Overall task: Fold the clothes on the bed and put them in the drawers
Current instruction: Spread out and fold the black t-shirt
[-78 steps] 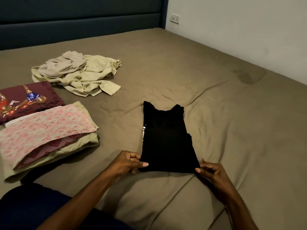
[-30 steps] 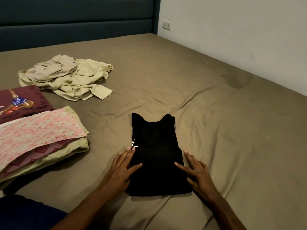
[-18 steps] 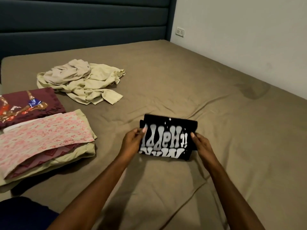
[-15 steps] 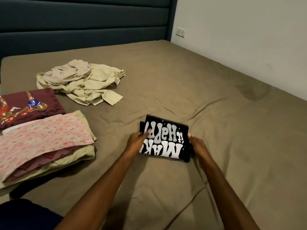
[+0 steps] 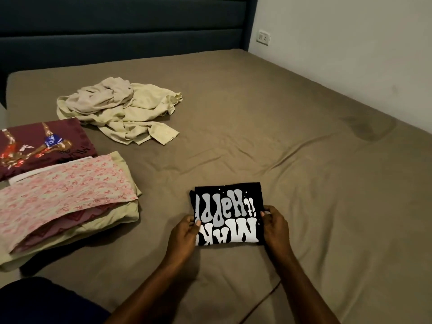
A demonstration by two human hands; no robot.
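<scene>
One folded black T-shirt (image 5: 228, 213), white lettering up, lay on the brown bed (image 5: 304, 183) near its front edge. One stack of folded clothes (image 5: 67, 202) and one maroon printed shirt (image 5: 44, 146) sat at left; one unfolded beige heap (image 5: 119, 111) lay beyond. Two hands gripped the T-shirt: left hand (image 5: 184, 232) pinching its left edge, right hand (image 5: 274, 226) its right.

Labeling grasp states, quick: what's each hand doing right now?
Left hand: grips the left edge of the folded black shirt.
Right hand: grips the shirt's right edge.
</scene>
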